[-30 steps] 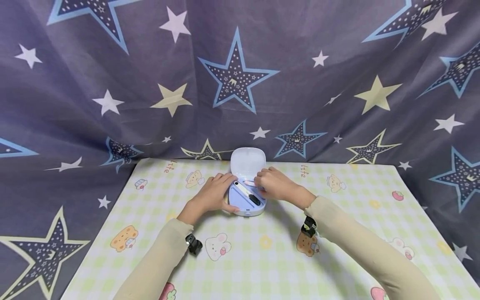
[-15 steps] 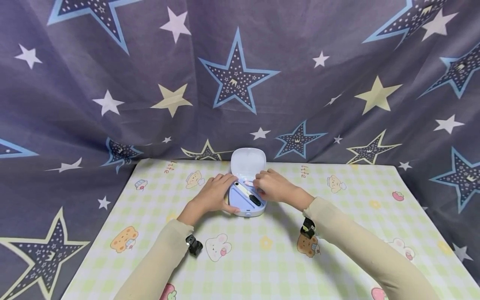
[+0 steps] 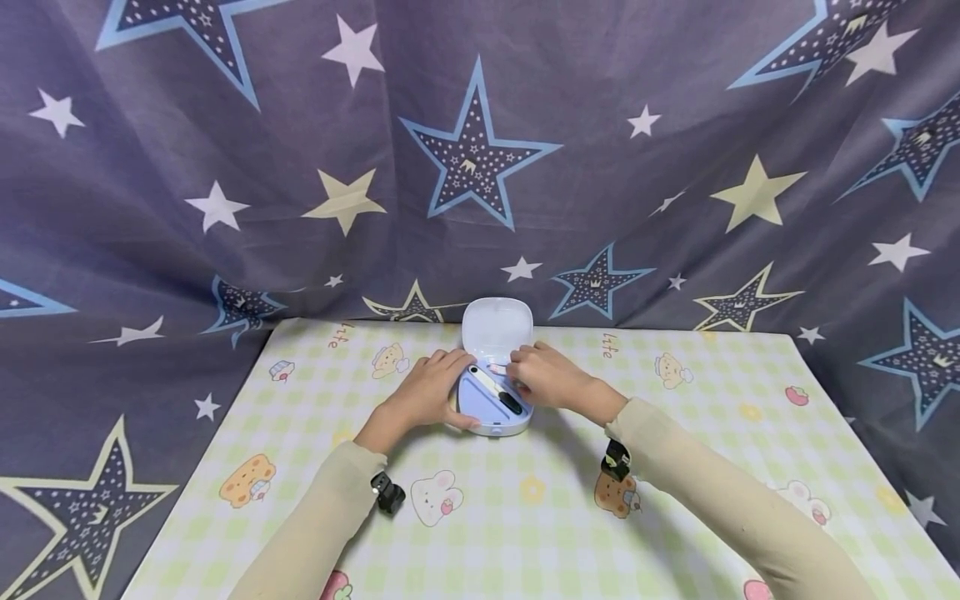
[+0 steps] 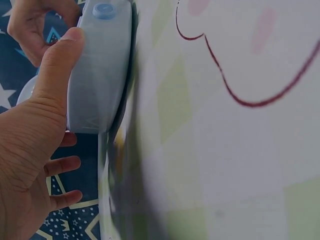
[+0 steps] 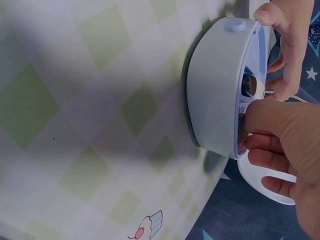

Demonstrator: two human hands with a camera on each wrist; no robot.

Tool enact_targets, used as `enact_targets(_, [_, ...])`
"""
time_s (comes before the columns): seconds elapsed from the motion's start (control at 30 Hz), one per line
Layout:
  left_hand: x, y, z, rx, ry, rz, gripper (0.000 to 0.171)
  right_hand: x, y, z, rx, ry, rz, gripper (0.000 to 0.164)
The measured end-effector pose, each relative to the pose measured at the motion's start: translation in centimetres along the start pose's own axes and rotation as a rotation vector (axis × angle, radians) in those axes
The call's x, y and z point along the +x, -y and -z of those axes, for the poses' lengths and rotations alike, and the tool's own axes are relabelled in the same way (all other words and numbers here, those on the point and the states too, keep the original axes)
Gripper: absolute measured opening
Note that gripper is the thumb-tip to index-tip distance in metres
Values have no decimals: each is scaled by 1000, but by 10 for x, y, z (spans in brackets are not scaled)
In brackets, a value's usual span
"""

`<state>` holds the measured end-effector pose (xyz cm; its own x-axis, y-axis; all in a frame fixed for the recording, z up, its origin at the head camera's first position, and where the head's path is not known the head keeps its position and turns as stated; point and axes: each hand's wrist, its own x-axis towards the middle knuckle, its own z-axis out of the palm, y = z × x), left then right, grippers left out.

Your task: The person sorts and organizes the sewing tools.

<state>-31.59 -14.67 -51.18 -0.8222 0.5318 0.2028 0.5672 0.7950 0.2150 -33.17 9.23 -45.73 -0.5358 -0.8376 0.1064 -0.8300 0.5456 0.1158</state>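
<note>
A small pale-blue and white case (image 3: 501, 429) stands on the table with its lid (image 3: 497, 325) raised. My left hand (image 3: 429, 388) grips its left side, thumb at the front rim. A slim white tool with a black end (image 3: 495, 388) lies slantwise inside, between the two hands. My right hand (image 3: 549, 375) reaches into the right part with curled fingers. In the right wrist view, the thumb and finger pinch a small glittery item (image 5: 242, 134), mostly hidden by the hand and rim. A thin pinkish piece (image 3: 496, 367) shows near the hinge.
A checked tablecloth (image 3: 525, 533) with printed animals covers the table. Behind the case hangs a dark curtain (image 3: 450, 250) with stars. A black wrist camera (image 3: 387, 492) sits on the left sleeve, another camera (image 3: 617, 458) on the right.
Almost nothing differs. The right hand shifts very slightly over the right part of the case; the left hand keeps its hold, and the case stays put.
</note>
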Motion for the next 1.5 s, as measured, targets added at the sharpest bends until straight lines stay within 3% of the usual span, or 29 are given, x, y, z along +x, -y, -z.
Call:
enact_targets(0.7, [-2, -1, 0, -15, 22, 19, 109, -1, -2, -5, -3, -12, -10, 6])
enact_targets(1.07, [-2, 0, 1, -20, 0, 9, 108, 0, -1, -4, -26, -20, -7, 9])
enact_targets(1.5, [-2, -3, 3, -10, 19, 17, 109, -8, 0, 12, -8, -39, 15, 11])
